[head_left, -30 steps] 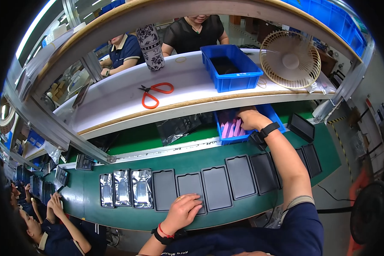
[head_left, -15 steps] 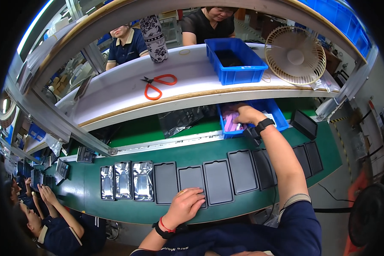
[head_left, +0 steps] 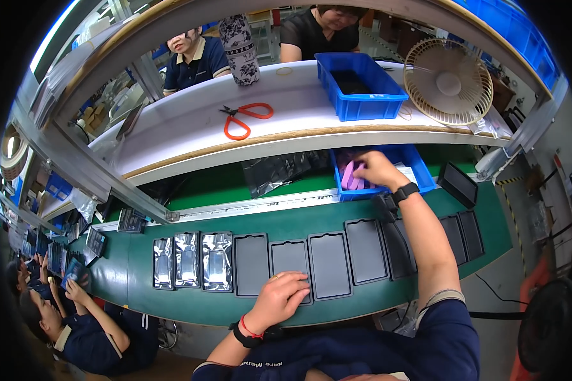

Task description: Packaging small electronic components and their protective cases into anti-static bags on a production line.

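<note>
My right hand (head_left: 379, 169) is over the lower blue bin (head_left: 419, 166) under the shelf. Its fingers are closed on purple strips (head_left: 352, 175), partly hidden by the fingers. Against the near end of a shallow black tray (head_left: 288, 256) lies my left hand (head_left: 276, 298), its fingers stretched out and gripping nothing. This tray stands in a row with other black trays (head_left: 329, 263). At the row's left end, three trays carry shiny silver-and-clear packets (head_left: 217, 260). My right forearm covers part of the trays on the right.
Above the green table (head_left: 133, 273) runs a white shelf with orange-handled snips (head_left: 238, 119), a patterned bottle (head_left: 240, 54), another blue bin (head_left: 372, 105) and a fan (head_left: 448, 82). A black tray (head_left: 457, 184) leans at the right. Co-workers sit at the left and across.
My right hand has lifted slightly within the lower bin, and more of the purple strips shows at its fingers. My left hand stays on the tray. The whole view has shifted a little.
</note>
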